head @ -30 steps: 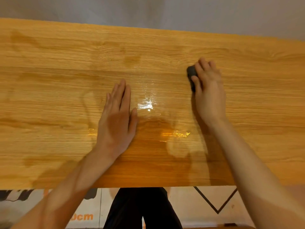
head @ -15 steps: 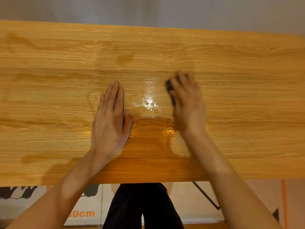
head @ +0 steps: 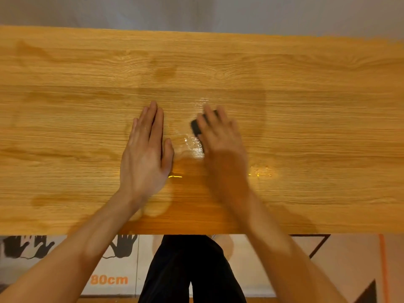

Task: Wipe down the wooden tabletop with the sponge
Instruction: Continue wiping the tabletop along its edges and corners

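Far to the left of the grip, the tabletop (head: 65, 132) looks dull and mostly dry, with only faint darker patches near its far left corner and near edge that could be old damp marks or grain; which, I cannot tell. Closer in, the left hand (head: 145, 159) lies flat on the wood, fingers straight and together, palm down, holding nothing and apparently just bracing the body. Between it and the grip sits a glossy wet patch (head: 192, 145) that catches the light, so this middle strip has plainly been wiped. The right hand (head: 220, 141), blurred with motion, is closed over the sponge (head: 196, 127), a small dark block pressed onto the wood under the fingers, with only its left end peeking out beside the index finger. Just to the right of the grip and nearer the body, a few more bright wet glints show. Beyond them the right end of the board looks matt and untouched. My judgement is that the job is partway through: the centre is wetted, while both ends and the far edge likely need passes.
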A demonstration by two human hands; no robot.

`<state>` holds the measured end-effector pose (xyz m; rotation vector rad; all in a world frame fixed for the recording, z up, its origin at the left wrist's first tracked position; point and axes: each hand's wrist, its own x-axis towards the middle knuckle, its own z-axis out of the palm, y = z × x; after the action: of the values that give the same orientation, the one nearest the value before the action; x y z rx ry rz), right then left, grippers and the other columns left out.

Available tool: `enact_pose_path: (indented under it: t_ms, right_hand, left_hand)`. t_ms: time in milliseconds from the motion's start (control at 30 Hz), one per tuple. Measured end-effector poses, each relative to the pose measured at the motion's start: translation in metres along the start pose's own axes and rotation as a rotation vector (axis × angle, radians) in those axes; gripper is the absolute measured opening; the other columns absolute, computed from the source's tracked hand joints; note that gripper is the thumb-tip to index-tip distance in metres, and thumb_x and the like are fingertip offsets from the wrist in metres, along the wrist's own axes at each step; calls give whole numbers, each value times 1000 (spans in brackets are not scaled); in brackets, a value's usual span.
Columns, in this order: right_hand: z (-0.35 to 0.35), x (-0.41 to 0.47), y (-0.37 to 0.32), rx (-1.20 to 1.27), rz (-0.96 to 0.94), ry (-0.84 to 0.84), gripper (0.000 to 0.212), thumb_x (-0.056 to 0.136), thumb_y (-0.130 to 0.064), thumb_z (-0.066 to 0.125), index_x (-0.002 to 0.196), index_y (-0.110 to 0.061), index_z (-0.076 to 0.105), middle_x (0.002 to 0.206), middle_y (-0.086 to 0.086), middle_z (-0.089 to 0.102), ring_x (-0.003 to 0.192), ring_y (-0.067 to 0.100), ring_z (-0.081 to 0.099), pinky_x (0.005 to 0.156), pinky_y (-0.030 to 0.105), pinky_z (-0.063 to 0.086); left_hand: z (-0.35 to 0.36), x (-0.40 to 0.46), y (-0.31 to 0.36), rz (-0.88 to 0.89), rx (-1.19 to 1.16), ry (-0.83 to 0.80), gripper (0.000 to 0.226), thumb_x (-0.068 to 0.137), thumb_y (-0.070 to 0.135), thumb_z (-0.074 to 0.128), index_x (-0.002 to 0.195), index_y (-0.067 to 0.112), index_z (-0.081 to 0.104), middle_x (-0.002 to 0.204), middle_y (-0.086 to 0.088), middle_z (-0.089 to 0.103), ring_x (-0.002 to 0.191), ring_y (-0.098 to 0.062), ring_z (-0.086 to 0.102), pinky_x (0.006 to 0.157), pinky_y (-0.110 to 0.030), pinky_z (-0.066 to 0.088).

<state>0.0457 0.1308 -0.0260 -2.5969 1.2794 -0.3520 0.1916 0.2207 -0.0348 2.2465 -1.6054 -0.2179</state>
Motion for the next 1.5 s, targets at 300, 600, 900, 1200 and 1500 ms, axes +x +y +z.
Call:
enact_pose_path:
  t_ms: [300,600,900,1200,1500]
  right_hand:
    - [-34,-30,50,46,408,151,45,96,-3,48,140,-7,46,153,12,36,145,32,25,118,51,21]
    - [-18,-41,17,-42,-43,-135,50,88,-5,61,136,-15,49,151,5,40,143,29,31,118,46,21]
    - [-31,-65,30,6,372,143,45,94,-1,48,138,-9,49,152,13,38,144,33,27,120,49,17]
    - [-26,-91,31,64,184,-2,48,95,-8,57,142,-13,46,153,6,37,145,26,26,120,49,19]
    - [-1,-81,-12,71,320,156,37,91,-7,54,128,-3,57,140,19,51,131,41,45,107,61,35]
  left_hand:
    - [-1,1,2,-25,-27,16,57,106,22,35,157,-1,27,166,-15,24,156,-27,17,128,-39,11]
    - [0,0,3,-40,-25,6,58,106,23,38,158,1,26,167,-12,22,156,-22,14,128,-35,8]
    - [1,1,0,-23,-50,31,57,106,22,40,156,-1,28,166,-15,23,156,-26,17,128,-37,10]
    - [2,-2,-1,13,-44,48,55,108,22,36,156,-4,27,166,-17,22,156,-26,17,128,-30,3]
    - [-14,-57,4,82,-126,-5,51,109,15,38,155,-6,29,165,-20,24,155,-30,18,128,-34,5]
